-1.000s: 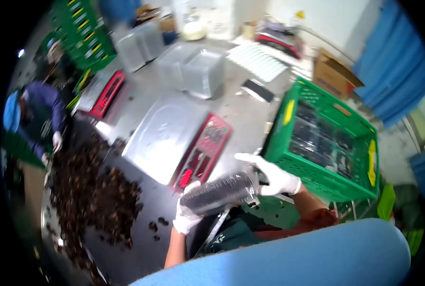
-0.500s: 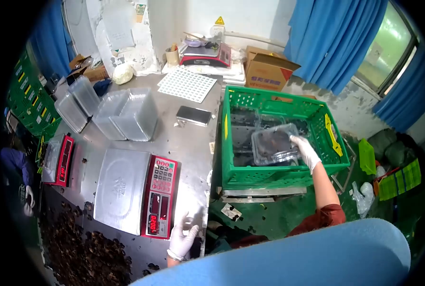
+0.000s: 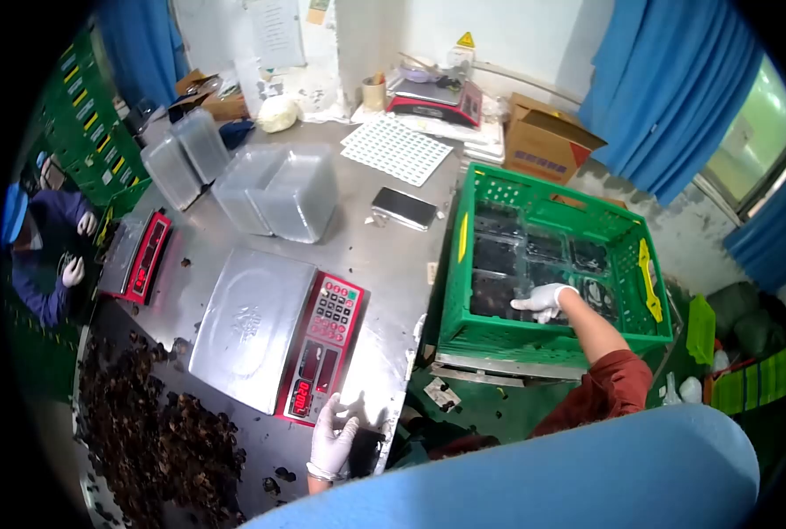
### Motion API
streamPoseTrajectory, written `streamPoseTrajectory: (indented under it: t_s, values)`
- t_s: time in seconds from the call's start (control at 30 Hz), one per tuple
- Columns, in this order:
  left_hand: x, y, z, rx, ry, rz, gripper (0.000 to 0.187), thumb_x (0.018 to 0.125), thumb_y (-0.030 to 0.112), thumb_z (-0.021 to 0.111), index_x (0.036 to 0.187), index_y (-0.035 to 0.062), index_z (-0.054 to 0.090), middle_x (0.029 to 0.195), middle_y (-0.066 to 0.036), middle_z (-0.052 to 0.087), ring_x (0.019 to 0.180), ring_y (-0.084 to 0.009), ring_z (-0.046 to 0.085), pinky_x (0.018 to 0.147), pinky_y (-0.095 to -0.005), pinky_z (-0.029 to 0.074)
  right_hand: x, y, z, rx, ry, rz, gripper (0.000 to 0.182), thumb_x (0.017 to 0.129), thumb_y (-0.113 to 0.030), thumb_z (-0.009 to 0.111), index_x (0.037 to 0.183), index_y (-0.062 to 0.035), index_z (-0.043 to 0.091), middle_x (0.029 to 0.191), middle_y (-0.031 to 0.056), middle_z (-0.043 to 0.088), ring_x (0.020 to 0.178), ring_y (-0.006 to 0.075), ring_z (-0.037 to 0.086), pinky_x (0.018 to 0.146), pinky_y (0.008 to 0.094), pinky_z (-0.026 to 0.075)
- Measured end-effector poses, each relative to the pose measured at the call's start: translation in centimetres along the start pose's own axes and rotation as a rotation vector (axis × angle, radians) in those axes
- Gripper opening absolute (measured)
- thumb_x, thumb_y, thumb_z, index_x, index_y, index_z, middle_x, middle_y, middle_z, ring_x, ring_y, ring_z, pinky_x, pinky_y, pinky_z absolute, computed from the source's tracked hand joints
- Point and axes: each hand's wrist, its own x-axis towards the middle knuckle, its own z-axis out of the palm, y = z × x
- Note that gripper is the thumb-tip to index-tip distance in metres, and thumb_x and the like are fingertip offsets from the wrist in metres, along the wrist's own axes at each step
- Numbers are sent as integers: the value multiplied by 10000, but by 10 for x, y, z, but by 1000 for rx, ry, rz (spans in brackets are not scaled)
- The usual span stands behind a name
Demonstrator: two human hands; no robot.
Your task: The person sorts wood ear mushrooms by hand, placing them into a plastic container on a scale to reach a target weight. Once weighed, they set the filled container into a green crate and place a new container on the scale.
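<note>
My right hand [image 3: 544, 301], in a white glove, is down inside the green crate [image 3: 490, 339]. Its fingers are bent at the right edge of a clear plastic box [image 3: 491, 294] with dark contents, lying in the crate's near left corner; part of the grip is hidden. Several similar filled boxes [image 3: 544, 244] lie around it. My left hand [image 3: 331, 445], also gloved, rests on the metal table by the scale's near corner, fingers apart and holding nothing. The red-framed scale [image 3: 253, 326] has a bare metal pan and a lit red display.
Dark pieces [image 3: 159, 432] are heaped at the table's near left. Stacked clear trays [image 3: 278, 194], a phone [image 3: 403, 208] and a label sheet [image 3: 397, 152] lie farther back. A second scale [image 3: 137, 256] stands left, beside a co-worker [image 3: 49, 247]. A cardboard box [image 3: 547, 141] stands behind the crate.
My right hand has lowered the clear plastic box into the crate's near left corner. The left hand stays by the scale. The view has shifted, showing more of the co-worker.
</note>
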Motion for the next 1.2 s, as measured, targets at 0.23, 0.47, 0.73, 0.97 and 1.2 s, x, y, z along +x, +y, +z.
streamPoseTrajectory:
  t_s: [0.23, 0.47, 0.73, 0.97, 1.2]
  values:
    - [-10, -3, -4, -137, 61, -99, 567, 867, -11, 640, 1389, -7, 416, 1102, -76, 564, 903, -132, 618, 795, -251, 521, 22, 32, 8, 716, 195, -338, 778, 873, -610, 571, 1305, 32, 488, 1078, 172, 631, 817, 250, 658, 697, 352, 577]
    - [-1, -5, -5, -119, 46, -114, 558, 869, -14, 640, 1384, -1, 427, 1074, -57, 572, 897, -122, 602, 793, -240, 516, 36, 63, -11, 917, 74, -366, 519, 901, -532, 604, 1038, -31, 622, 829, 51, 679, 577, 94, 561, 499, 225, 441]
    - [7, -7, -1, -133, 59, -134, 543, 869, -3, 647, 1373, 4, 447, 1081, -49, 572, 913, -103, 569, 815, -238, 502, 56, 51, 15, 830, 109, -360, 530, 941, -485, 566, 1114, 15, 599, 956, 137, 679, 732, 192, 647, 703, 337, 538]
    - [11, -6, 2, -78, 68, -97, 538, 873, 2, 644, 1373, 5, 447, 1108, -61, 579, 915, -110, 579, 814, -247, 504, -22, 4, -3, -244, 612, -388, 653, 681, -559, 764, 1028, -16, 655, 994, 172, 682, 956, 353, 649, 829, 394, 507]
    - [18, -3, 10, -87, 42, -105, 523, 879, 23, 650, 1360, -10, 448, 1123, -65, 592, 931, -108, 593, 804, -246, 505, 10, -54, 36, -497, 507, -850, 187, 736, -198, 667, 856, -80, 587, 843, 140, 644, 817, 368, 627, 701, 435, 492]
